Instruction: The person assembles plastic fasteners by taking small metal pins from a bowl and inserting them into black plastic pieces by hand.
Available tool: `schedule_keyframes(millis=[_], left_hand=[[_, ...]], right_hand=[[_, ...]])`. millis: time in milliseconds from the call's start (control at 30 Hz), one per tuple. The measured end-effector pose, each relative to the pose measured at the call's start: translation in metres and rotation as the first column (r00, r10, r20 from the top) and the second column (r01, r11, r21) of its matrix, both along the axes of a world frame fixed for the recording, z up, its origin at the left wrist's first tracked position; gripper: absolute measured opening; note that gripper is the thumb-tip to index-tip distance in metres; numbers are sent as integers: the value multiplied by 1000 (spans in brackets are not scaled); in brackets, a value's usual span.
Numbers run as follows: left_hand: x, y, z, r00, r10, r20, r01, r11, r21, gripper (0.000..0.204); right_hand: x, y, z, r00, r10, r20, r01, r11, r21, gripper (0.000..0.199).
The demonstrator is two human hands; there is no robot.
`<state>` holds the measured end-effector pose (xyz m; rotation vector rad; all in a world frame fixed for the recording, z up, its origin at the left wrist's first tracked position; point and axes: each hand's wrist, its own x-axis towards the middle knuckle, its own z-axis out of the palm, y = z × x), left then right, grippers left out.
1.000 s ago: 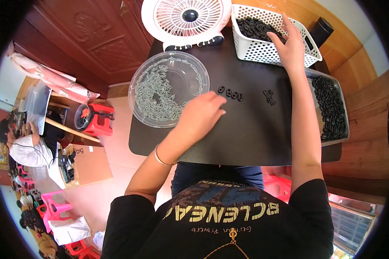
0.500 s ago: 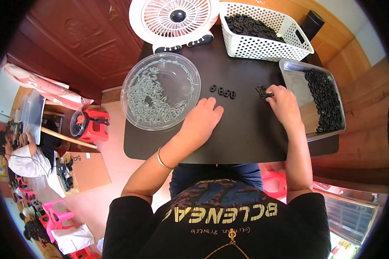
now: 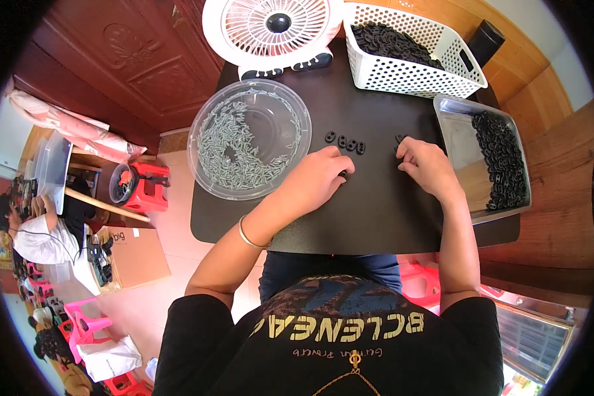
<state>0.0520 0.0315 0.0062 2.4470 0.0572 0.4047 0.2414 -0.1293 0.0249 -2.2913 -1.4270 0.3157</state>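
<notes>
My left hand (image 3: 320, 177) is curled over the table, its fingertips pinching a small black oval piece (image 3: 342, 174) that mostly hides under them. Just beyond it, several black oval pieces with two holes (image 3: 351, 144) lie in a short slanting row. To the right, my right hand (image 3: 426, 166) is bent down, its fingers closed on another black piece (image 3: 399, 138), partly covered by the fingers. A clear round tub (image 3: 195, 142) of short silvery metal pins stands left of my left hand. Right of my right hand is a metal tray (image 3: 461, 142) with many black pieces along its far side.
A white perforated basket (image 3: 416, 82) filled with black parts stands at the back right, beside a dark cylinder (image 3: 486, 42). A pale fan (image 3: 277, 59) stands at the back left. The dark table (image 3: 376, 218) ends close to my body. Further left, a person (image 3: 43, 231) sits near a cardboard box (image 3: 135, 257).
My left hand has come slightly right and now has a black piece at its fingertips. My right hand has shifted a little left over the loose pieces, covering more of them.
</notes>
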Motion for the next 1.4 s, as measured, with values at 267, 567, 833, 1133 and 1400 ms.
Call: schedule_keyframes(millis=[267, 567, 833, 1133, 1400], left_hand=[[20, 11, -1, 997, -66, 48, 66, 998, 0, 19], [36, 14, 3, 999, -8, -41, -26, 632, -775, 14], [26, 14, -9, 997, -25, -77, -13, 889, -458, 16], [26, 11, -9, 991, -21, -134, -28, 936, -350, 13], [25, 18, -5, 987, 154, 33, -152, 986, -62, 17]], right_hand=[[-8, 29, 10, 905, 155, -397, -61, 969, 240, 13], [-14, 45, -20, 446, 211, -870, 312, 874, 372, 13], [-6, 43, -25, 486, 224, -845, 389, 810, 439, 11], [-6, 41, -21, 493, 153, -857, 445, 802, 399, 17], [-5, 42, -26, 510, 168, -844, 442, 790, 425, 18]])
